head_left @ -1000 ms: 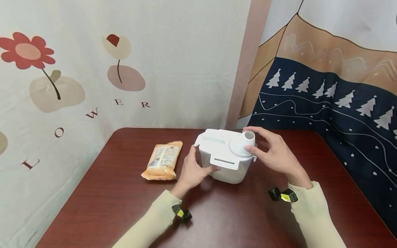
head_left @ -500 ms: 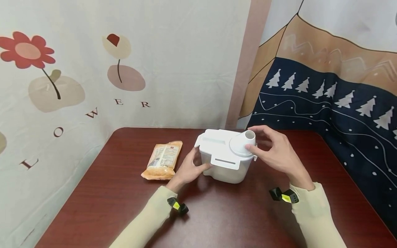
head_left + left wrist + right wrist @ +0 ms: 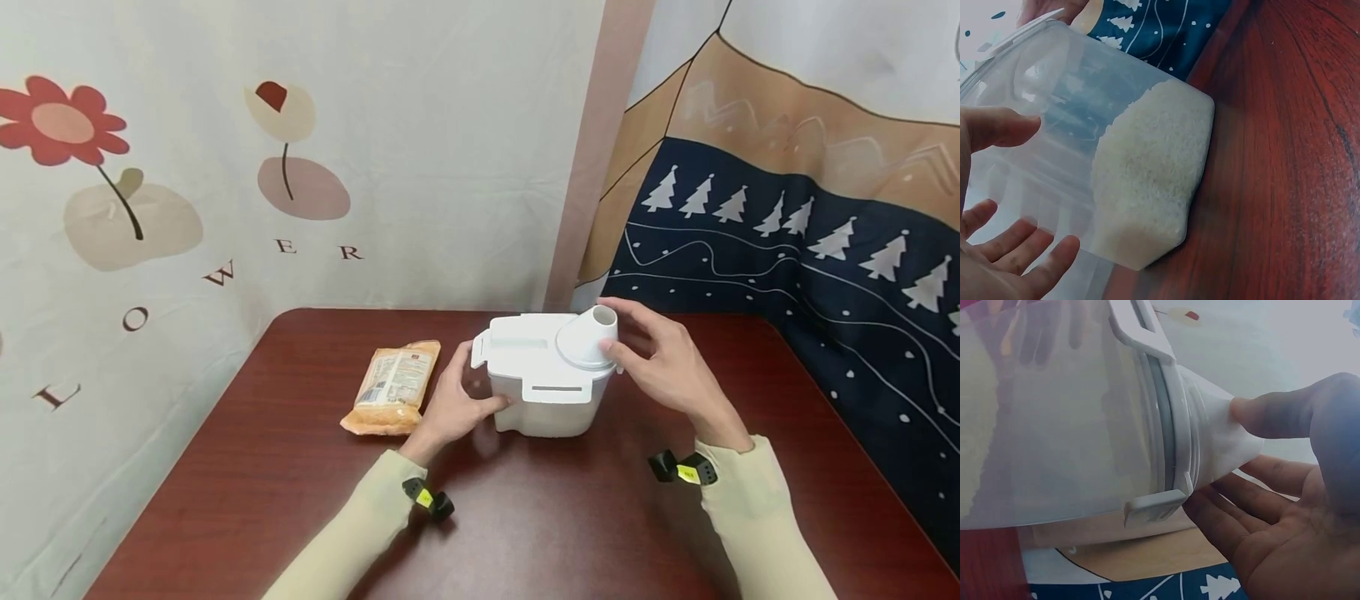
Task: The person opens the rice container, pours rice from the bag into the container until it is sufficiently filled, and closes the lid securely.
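Observation:
A clear storage container (image 3: 551, 419) with a white lid (image 3: 517, 354) stands upright on the table. White rice-like grains (image 3: 1154, 162) fill its lower part in the left wrist view. My left hand (image 3: 452, 410) holds the container's left end, thumb at the front and fingers round the far side. At the lid's right end rises a white cone-shaped spout (image 3: 587, 342) with an open top. My right hand (image 3: 670, 367) grips this spout, its thumb (image 3: 1272, 417) pressed on the cone and the fingers round the other side. Side latches (image 3: 1155, 509) hang from the lid.
An orange and white food packet (image 3: 395, 385) lies on the dark red table (image 3: 540, 517), left of the container and close to my left hand. Behind the table's far edge hangs a printed curtain (image 3: 450, 167).
The container has turned a little, so its front latch faces me more squarely. My left hand has shifted slightly left, its thumb drawn back along the front. The right hand stays at the spout.

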Available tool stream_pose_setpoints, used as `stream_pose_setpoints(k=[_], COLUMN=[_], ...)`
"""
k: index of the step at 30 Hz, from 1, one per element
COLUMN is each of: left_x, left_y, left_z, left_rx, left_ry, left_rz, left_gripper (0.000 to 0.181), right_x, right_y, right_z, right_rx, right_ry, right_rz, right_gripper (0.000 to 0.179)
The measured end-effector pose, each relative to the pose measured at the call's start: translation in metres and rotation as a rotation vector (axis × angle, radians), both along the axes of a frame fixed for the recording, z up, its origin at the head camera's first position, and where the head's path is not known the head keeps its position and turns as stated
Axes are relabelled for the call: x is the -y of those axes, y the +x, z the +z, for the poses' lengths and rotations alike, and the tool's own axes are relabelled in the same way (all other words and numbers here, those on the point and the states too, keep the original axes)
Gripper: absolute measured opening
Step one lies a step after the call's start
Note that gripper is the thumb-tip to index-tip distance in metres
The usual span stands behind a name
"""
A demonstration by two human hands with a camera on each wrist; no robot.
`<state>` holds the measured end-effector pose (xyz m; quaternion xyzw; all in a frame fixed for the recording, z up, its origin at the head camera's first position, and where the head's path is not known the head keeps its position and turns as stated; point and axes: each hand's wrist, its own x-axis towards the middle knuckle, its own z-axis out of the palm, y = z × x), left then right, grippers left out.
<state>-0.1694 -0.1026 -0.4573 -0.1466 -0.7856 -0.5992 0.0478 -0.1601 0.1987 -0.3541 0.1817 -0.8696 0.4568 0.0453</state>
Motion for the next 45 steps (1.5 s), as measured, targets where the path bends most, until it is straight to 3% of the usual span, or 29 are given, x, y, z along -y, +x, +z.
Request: stream_pose_setpoints(k=[5, 12, 24, 28, 34, 38, 45], left_x=[0.001, 0.005, 0.007, 0.007, 0.008, 0.007, 0.007], left_y=[0.001, 0.0, 0.0, 0.001, -0.001, -0.002, -0.001], left_z=[0.001, 0.001, 0.0, -0.001, -0.002, -0.002, -0.002], left_rx=[-0.003, -0.028, -0.023, 0.007, 0.026, 0.036, 0.05], left_ry=[-0.025, -0.006, 0.072, 0.053, 0.068, 0.089, 0.063], left_rz=[-0.011, -0.126, -0.165, -0.154, -0.17, -0.193, -0.17], left_gripper=[0.089, 0.097, 0.095, 0.093, 0.094, 0.095, 0.093], right_x=[0.0, 0.0, 0.0, 0.002, 0.004, 0.007, 0.017], right_y=[-0.001, 0.0, 0.0, 0.004, 0.015, 0.022, 0.029], right_z=[0.001, 0.002, 0.002, 0.004, 0.012, 0.015, 0.016], right_rx=[0.009, -0.003, -0.05, -0.114, -0.289, -0.372, -0.471], right_ry=[0.013, 0.025, 0.061, 0.103, 0.161, 0.184, 0.217], right_rz=[0.001, -0.018, -0.008, -0.023, -0.034, -0.003, 0.095], right_gripper=[0.061, 0.062, 0.061, 0.063, 0.066, 0.072, 0.077])
